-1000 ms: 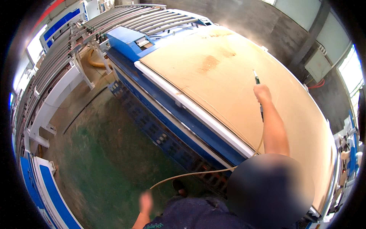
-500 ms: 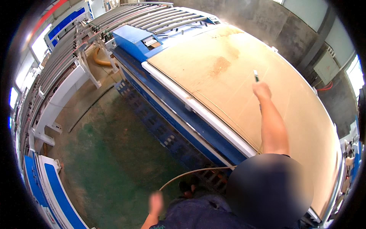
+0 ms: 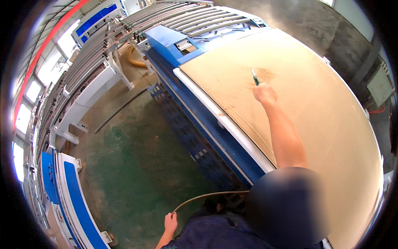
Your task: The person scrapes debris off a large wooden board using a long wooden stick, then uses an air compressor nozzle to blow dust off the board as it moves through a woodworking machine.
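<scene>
My right hand stretches out over a broad tan board. It is closed around a small tool with a dark green handle and a narrow pale blade; I cannot tell its exact kind. The blade tip is beside a patch of brown dust on the board. Low at the left, my left hand grips the end of a thin, bowed tan strip. Towards the right the strip disappears behind a blurred dark patch. Another thin strip lies near the board's front edge.
Under the board stands a blue and white machine bed, with a blue housing and grey rollers beyond it. Another roller conveyor runs along the left. A dark bar lies on the green floor.
My right hand has moved left across the board with the tool, towards the dust. My left hand still has the strip. The whole view has shifted, so the machine appears farther right.
</scene>
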The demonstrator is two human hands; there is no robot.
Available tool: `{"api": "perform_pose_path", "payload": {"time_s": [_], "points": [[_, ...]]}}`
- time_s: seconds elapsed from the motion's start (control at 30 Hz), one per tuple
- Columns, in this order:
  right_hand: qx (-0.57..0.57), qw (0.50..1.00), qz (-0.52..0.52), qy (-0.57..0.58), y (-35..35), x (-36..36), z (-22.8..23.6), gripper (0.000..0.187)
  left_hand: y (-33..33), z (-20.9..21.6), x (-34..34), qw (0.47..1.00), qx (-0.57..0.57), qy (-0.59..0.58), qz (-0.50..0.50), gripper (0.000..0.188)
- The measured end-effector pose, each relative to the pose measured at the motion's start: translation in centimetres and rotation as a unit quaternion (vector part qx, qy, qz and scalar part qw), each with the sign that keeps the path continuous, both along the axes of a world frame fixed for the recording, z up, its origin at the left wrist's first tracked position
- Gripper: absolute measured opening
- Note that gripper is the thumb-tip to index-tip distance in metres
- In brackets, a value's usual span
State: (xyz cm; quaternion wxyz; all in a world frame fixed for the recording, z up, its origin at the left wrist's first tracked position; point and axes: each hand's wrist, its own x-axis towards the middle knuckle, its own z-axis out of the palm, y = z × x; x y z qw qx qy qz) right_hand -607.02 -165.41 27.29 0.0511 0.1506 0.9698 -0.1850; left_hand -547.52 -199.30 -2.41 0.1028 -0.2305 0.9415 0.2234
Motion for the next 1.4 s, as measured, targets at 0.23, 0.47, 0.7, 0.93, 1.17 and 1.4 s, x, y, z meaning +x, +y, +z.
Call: {"api": "perform_pose_path", "payload": {"time_s": [0.23, 0.47, 0.7, 0.93, 1.17, 1.4], "points": [[-0.009, 0.997, -0.081, 0.012, 2.3, -3.1, 1.4, 0.037, -0.6, 1.0, -1.5, 0.971, 0.086, -0.021, 0.222, 0.034], [0.011, 0.994, -0.092, 0.061, -0.4, -7.1, 4.6, 0.040, -6.0, -1.7, -5.4, 0.969, 0.126, -0.082, 0.194, 0.036], [0.023, 0.991, -0.110, 0.072, -6.9, -11.5, 6.8, 0.041, -13.8, -0.5, -14.3, 0.972, 0.153, -0.081, 0.161, 0.038], [-0.009, 0.992, -0.101, 0.079, -14.5, -15.4, 8.2, 0.041, -22.6, -7.9, -18.1, 0.989, 0.107, 0.049, 0.089, 0.037], [0.002, 0.994, -0.106, 0.029, -13.7, -13.8, 2.0, 0.036, -24.4, -5.7, -21.3, 0.997, 0.041, 0.045, -0.053, 0.027], [0.076, 0.996, -0.031, -0.027, -10.8, 2.7, -6.0, 0.030, -24.5, -3.7, -23.0, 0.966, 0.059, 0.045, -0.249, 0.029]]}}
